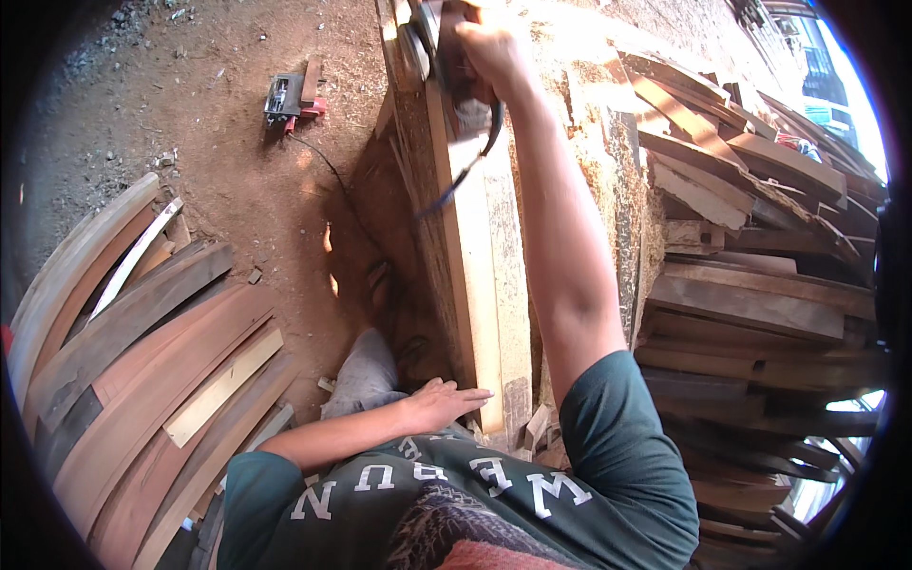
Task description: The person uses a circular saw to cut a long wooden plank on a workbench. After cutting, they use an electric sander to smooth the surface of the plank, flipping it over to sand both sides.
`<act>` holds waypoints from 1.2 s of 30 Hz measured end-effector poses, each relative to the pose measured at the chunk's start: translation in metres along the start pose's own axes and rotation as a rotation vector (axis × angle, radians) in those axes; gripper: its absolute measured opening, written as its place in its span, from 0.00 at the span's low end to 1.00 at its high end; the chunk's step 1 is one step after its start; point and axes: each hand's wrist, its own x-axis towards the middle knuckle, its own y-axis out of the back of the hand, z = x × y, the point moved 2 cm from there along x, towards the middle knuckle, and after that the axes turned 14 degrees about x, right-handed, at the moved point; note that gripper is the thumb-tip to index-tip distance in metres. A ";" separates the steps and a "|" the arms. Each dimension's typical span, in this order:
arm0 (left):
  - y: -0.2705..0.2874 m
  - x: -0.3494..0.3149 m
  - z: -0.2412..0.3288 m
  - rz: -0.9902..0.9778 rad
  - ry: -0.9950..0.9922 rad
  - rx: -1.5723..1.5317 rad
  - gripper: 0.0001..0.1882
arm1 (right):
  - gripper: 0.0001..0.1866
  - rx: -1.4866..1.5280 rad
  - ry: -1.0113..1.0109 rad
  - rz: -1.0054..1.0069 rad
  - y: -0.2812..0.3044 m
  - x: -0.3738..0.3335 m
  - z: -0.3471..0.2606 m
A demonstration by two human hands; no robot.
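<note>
Right hand (pixel 492 52) wraps around the handle of a dark power tool (pixel 454 71) at the far end of a pale beam (pixel 483 304); left hand (pixel 445 404) lies flat, fingers extended, on the beam's near end. The beam runs lengthwise away from the person on a rough wooden bench (pixel 622 180) strewn with sawdust (pixel 587 123). The tool's cord (pixel 496 128) loops down across the beam's left edge, below the right hand. A small offcut (pixel 538 427) sits beside the near end. On the dirt floor (pixel 228 171), a red-bodied tool (pixel 309 108) bears a wood block (pixel 312 80). Stacked planks (pixel 180 351) crowd the left; a bigger timber pile (pixel 750 304) crowds the right.
</note>
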 end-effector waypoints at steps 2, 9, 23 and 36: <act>-0.006 -0.002 0.006 0.065 0.031 0.014 0.38 | 0.16 0.017 -0.086 -0.074 -0.001 0.004 -0.017; -0.042 -0.004 0.029 0.438 0.065 0.045 0.29 | 0.18 0.173 -0.330 -0.064 0.019 -0.136 -0.031; -0.184 0.035 0.067 0.557 0.779 -0.137 0.61 | 0.23 0.480 -0.674 0.124 0.138 -0.696 -0.066; -0.065 -0.018 0.184 1.165 0.444 0.529 0.79 | 0.17 0.497 -0.614 0.502 0.233 -0.826 -0.049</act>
